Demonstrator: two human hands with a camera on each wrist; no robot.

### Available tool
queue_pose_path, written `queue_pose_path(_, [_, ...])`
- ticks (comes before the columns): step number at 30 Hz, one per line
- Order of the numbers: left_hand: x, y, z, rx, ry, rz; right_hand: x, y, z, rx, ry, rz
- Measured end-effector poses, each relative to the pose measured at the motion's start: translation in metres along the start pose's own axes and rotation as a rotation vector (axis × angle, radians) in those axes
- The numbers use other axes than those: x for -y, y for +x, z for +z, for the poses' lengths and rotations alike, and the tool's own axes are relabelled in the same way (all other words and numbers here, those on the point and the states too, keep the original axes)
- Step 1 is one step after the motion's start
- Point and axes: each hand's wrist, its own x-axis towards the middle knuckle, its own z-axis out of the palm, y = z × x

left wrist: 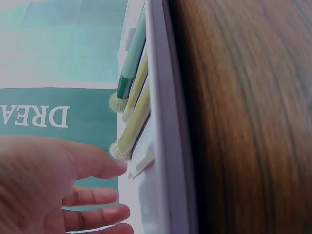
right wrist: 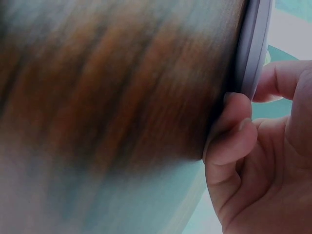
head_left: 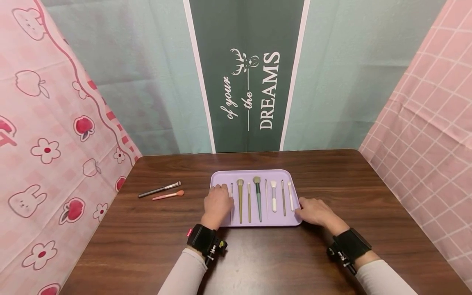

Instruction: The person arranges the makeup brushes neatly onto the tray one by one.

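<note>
A lilac tray (head_left: 254,170) lies on the table with several makeup brushes set side by side, among them a thick olive brush (head_left: 240,200), a green-handled brush (head_left: 259,200) and a short white brush (head_left: 274,196). Over the tray's left end is my left hand (head_left: 217,205), beside a thin brush (head_left: 232,189) that it partly covers. The left wrist view shows that hand (left wrist: 44,180) with thumb and fingers apart, nothing pinched between them. My right hand (head_left: 317,211) grips the tray's right edge; in the right wrist view its curled fingers (right wrist: 234,141) hold the rim from below.
Left of the tray, a black-handled brush (head_left: 156,191) and a pink brush (head_left: 167,196) lie on the brown wooden table (head_left: 147,246). A green cloth (head_left: 247,139) with white lettering hangs behind the far edge; pink cloths (head_left: 435,135) hang at both sides.
</note>
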Motion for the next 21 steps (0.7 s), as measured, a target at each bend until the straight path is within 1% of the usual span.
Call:
queue_pose_path(6, [0.009, 0.0, -0.007, 0.006, 0.054, 0.03, 0.0, 0.001, 0.0, -0.004, -0.003, 0.001])
queue_pose_path(11, [0.015, 0.0, -0.012, 0.036, 0.069, 0.014, 0.0, 0.0, 0.001, -0.002, -0.002, 0.003])
queue_pose_path(21, [0.031, 0.001, -0.023, 0.051, 0.089, -0.019, 0.0, 0.001, 0.001, 0.003, 0.0, 0.003])
